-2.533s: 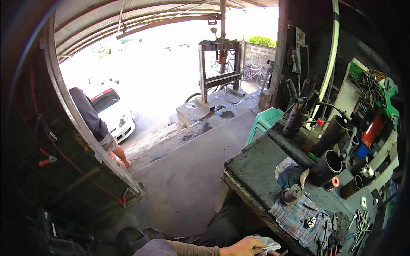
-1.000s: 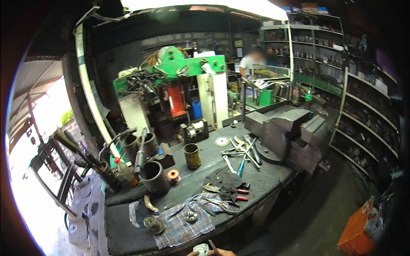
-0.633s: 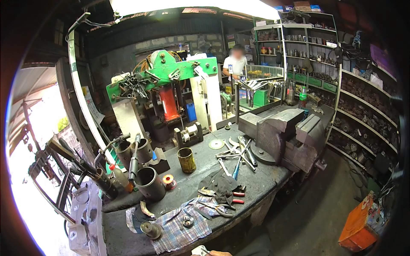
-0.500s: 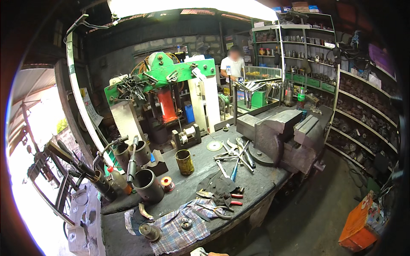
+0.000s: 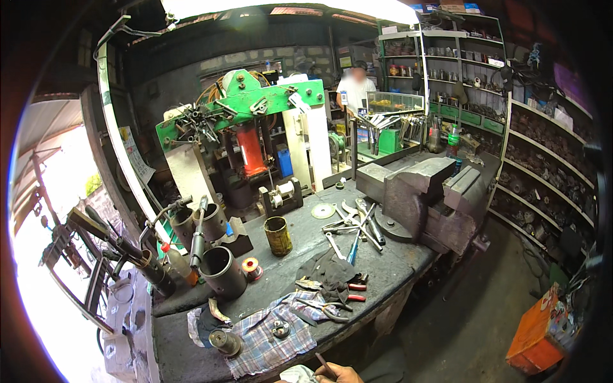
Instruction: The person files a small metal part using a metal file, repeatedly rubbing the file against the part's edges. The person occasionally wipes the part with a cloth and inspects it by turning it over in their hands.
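At the lower edge my right hand point(image 5: 345, 374) is closed round a dark thin rod point(image 5: 325, 364), whose exact kind I cannot make out. A pale cloth point(image 5: 299, 374) lies against that hand on its left side. My left hand does not show. Just beyond, a plaid cloth point(image 5: 258, 350) is spread on the workbench point(image 5: 310, 234). On it rest a small round metal part point(image 5: 280, 329) and a metal cylinder with a flange point(image 5: 226, 343). Pliers point(image 5: 322, 309) lie at the cloth's right end, beside a dark rag point(image 5: 325, 270).
A heavy vise point(image 5: 412, 195) is mounted at the bench's right end, with a pile of wrenches point(image 5: 354, 223) beside it. Cans, a dark metal cylinder point(image 5: 223, 273) and a solder spool point(image 5: 252, 269) stand left. Behind are a green press point(image 5: 268, 105) and a person point(image 5: 355, 84).
My right hand has risen farther into view, with the dark rod now showing in it. The person at the back has shifted slightly right. The bench things stay put.
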A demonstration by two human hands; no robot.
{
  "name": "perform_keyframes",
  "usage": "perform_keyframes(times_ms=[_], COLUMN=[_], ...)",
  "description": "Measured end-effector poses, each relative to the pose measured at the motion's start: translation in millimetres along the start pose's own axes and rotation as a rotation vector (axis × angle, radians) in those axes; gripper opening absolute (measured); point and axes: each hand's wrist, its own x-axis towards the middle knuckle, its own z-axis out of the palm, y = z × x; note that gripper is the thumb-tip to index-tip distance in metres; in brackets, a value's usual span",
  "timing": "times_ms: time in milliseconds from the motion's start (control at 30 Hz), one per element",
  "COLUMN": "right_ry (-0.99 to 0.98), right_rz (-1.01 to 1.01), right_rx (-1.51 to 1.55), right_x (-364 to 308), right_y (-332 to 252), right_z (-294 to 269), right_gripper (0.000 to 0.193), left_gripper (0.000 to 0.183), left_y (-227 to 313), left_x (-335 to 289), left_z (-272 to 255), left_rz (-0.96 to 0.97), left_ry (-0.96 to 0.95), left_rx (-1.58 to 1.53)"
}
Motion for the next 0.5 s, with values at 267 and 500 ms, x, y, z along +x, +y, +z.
perform_keyframes(times_ms=[267, 500], right_ry=[-0.171, -0.165], right_rz=[-0.133, 0.064], right_rx=[-0.004, 0.25], right_x=[-12, -15], right_y=[-27, -32], right_z=[-3, 9], right_gripper=[0.031, 0.016], left_gripper=[0.022, 0.028], left_y=[-1, -12], left_x=[-2, -4], left_z=[-3, -7], left_rz=[-0.039, -0.091], left_ry=[-0.056, -0.068], left_rx=[0.069, -0.069])
